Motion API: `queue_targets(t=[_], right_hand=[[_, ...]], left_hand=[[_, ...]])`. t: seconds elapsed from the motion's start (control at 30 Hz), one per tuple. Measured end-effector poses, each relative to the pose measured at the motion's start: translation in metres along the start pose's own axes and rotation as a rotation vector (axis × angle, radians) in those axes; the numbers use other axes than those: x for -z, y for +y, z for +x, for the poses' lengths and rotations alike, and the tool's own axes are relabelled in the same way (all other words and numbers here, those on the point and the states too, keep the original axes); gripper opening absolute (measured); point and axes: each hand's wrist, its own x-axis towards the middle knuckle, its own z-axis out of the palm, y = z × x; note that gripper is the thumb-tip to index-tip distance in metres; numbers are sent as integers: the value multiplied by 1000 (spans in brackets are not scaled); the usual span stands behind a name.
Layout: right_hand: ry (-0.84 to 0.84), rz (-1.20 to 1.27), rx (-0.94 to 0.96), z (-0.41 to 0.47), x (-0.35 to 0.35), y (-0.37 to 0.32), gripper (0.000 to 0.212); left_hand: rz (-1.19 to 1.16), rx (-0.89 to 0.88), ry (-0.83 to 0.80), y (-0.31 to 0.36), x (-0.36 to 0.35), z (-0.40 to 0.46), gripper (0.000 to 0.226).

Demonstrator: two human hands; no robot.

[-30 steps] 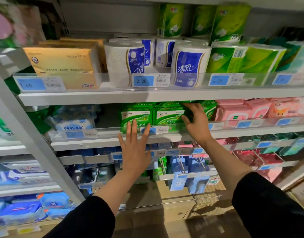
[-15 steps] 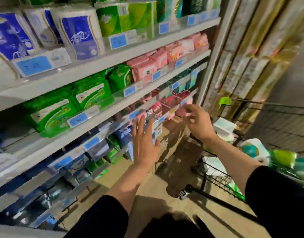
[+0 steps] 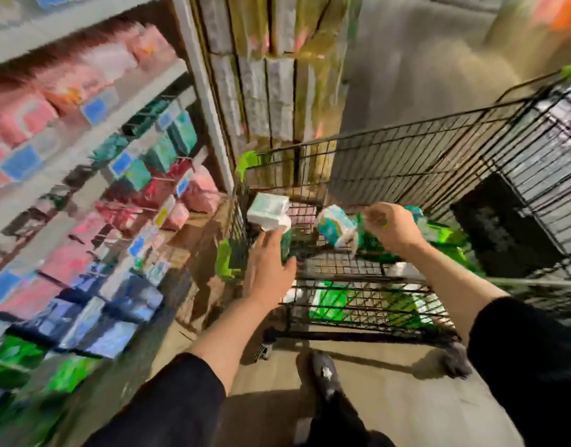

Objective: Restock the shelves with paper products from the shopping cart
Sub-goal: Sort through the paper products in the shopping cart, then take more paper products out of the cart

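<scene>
Here both hands reach into the shopping cart; left grip holds a green pack, right grip unclear.

One black wire shopping cart stands on the floor. Two bare hands reach over it: one left hand, one right hand. One white rectangular tissue pack and one teal-and-white wrapped paper pack stand out; the green packs beneath are too blurred to count. One dark shoe shows.
</scene>
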Motion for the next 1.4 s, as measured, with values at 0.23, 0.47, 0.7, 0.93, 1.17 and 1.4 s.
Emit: queue_targets(t=[0.23,0.47,0.7,0.93,1.17,1.4], right_hand=[[-497,-223,-85,100,-27,95,28],[-1094,-245,-112,86,-127,157,47],[-1071,2,-338,58,-186,193,46],[-899,296,-717,40,-221,203,65],[-867,329,-783,35,-201,202,76],[-660,245,-458,34,-135,214,50]], left_hand=[[80,99,-338,19,-94,103,53],[117,331,-847,-22,-180,131,54],[132,494,-950,-58,-236,139,48],[14,821,-1001,-95,-280,115,86],[-105,847,-917,-89,-287,96,61],[-236,675,-891,-60,-283,116,66]])
